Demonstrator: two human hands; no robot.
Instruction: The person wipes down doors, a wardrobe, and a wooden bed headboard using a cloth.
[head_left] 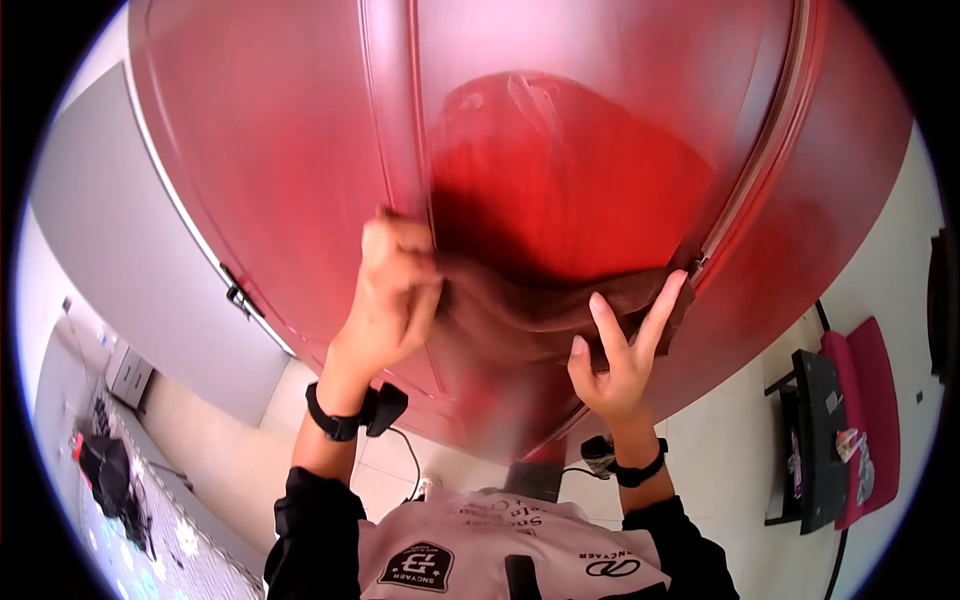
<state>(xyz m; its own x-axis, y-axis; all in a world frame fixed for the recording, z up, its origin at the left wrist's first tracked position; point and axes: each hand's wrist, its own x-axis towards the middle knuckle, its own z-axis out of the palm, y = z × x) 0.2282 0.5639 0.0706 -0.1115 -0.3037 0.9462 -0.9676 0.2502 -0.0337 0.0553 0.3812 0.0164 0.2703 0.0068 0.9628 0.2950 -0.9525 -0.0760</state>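
Note:
A brown cloth [530, 315] stretches sideways across the lower part of a glossy red door panel [580, 180]. My left hand [385, 285] is closed around the cloth's left end, beside the raised vertical moulding. My right hand [625, 360] lies against the cloth's right end with its fingers spread; part of the cloth shows between and beyond them. Above the cloth, a brighter red rounded area with pale streaks near its top shows on the panel. Both wrists wear black straps.
Metal hardware [238, 298] sits on the door's left edge. A grey panel [170, 240] stands at left, above a patterned bed [160, 520] with a black bag. At right are a black table [815, 440] and a magenta seat [870, 420]. Cables hang near both wrists.

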